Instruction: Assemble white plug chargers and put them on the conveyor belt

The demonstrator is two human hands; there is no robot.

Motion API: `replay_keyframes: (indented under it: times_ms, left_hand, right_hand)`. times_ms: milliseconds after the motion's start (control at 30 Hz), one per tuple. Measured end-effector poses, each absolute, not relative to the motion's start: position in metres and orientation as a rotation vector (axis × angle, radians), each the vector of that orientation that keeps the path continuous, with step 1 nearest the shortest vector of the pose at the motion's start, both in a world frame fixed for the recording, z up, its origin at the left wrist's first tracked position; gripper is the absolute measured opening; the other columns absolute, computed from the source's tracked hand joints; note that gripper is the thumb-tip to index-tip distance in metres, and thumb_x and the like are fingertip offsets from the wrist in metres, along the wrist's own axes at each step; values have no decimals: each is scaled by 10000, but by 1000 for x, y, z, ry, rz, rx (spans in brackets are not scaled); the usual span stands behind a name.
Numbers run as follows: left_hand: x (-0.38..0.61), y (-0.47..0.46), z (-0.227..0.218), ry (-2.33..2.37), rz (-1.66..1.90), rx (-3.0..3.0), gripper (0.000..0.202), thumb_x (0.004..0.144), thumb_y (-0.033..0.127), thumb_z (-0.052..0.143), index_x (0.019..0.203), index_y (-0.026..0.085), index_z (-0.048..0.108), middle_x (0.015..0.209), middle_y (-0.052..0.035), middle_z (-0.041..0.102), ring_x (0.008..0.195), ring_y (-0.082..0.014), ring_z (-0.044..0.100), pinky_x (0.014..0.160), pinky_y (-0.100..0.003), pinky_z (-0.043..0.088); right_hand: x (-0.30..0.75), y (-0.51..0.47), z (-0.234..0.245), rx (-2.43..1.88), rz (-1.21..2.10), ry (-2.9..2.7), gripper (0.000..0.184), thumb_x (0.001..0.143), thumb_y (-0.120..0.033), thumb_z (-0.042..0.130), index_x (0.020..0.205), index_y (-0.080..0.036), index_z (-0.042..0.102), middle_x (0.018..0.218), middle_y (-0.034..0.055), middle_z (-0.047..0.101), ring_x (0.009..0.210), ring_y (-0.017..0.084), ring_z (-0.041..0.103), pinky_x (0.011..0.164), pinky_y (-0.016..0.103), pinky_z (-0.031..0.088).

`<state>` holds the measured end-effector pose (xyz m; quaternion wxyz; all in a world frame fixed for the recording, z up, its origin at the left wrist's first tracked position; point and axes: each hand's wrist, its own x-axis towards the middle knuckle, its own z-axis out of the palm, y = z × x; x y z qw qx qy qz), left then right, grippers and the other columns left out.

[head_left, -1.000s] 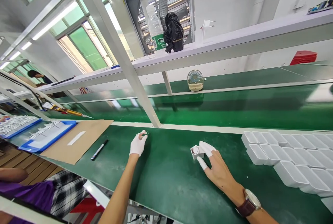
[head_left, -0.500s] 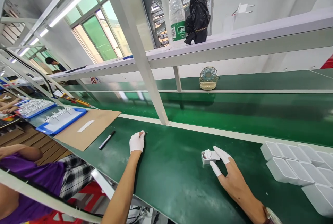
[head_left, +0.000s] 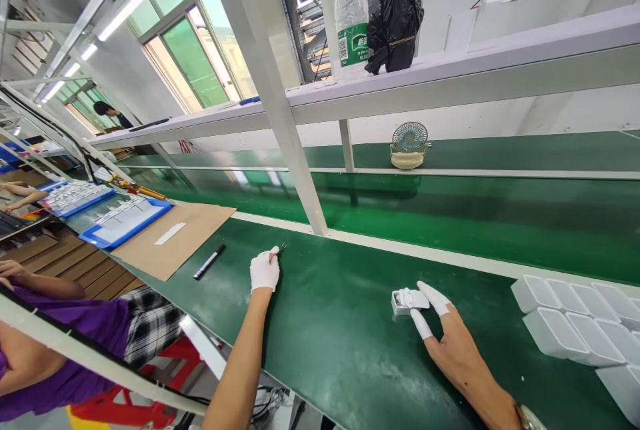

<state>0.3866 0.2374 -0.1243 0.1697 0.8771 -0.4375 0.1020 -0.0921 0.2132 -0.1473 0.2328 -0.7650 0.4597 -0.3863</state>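
Observation:
My left hand (head_left: 264, 271), in a white glove, is closed around a thin dark pointed tool that looks like tweezers (head_left: 282, 249). Only the tip sticks out past the fingers, over the green tabletop. With white covers on its thumb and forefinger, my right hand (head_left: 447, 337) grips the right end of a small white plastic box (head_left: 400, 309) between those two fingertips. The box rests on the table, and a white piece (head_left: 413, 297) lies at its open top; small parts inside are too fine to make out.
White open-ended housings (head_left: 555, 330) stand in rows at the right. A marker (head_left: 209, 262) and cardboard sheet (head_left: 173, 237) lie left, near blue trays (head_left: 125, 223). A metal post (head_left: 295, 150) rises at the table's back edge. A person in purple (head_left: 75, 357) sits at the left.
The view has shifted slightly. In my left hand the dark tip now points more upward and shows more clearly. My right hand keeps its fingers at the white box.

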Motion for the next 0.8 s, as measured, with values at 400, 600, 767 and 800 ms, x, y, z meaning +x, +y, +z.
replay_keyframes:
  times_ms: [400, 600, 767, 800]
  left_hand:
    - [373, 240, -103, -1270, 476, 2384, 286, 886, 271, 523, 1090, 174, 699, 947, -119, 687, 958, -280, 608, 899, -395, 427]
    - [300, 237, -77, -1275, 533, 1873, 308, 885, 349, 583, 1131, 183, 665, 1081, -102, 647, 1082, -251, 565, 984, -395, 431]
    - [186, 230, -93, -1599, -435, 1586, 612, 779, 275, 709, 1358, 252, 510, 1185, -64, 608, 912, -179, 608, 781, -318, 528]
    - [167, 228, -99, -1656, -605, 1533, 749, 737, 255, 749, 1420, 256, 442, 1230, -76, 589, 961, -192, 604, 791, -323, 530]
  right_hand:
    - [-93, 212, -148, -2085, -1087, 1248, 515, 968, -390, 453, 1441, -196, 389, 1363, 136, 540, 1263, 306, 503, 1066, 543, 444]
    - [-93, 208, -144, -2049, -1056, 1246, 513, 988, -370, 431, 1462, -187, 365, 1423, 133, 493, 1339, 274, 435, 1132, 523, 385]
    - [-93, 205, -147, -2018, -1059, 1257, 533, 971, -371, 473, 1463, -187, 381, 1400, 133, 520, 1312, 282, 473, 1114, 530, 402]
    - [-93, 204, -147, -2024, -1068, 1270, 537, 961, -377, 492, 1450, -173, 401, 1384, 141, 534, 1298, 292, 486, 1102, 535, 411]
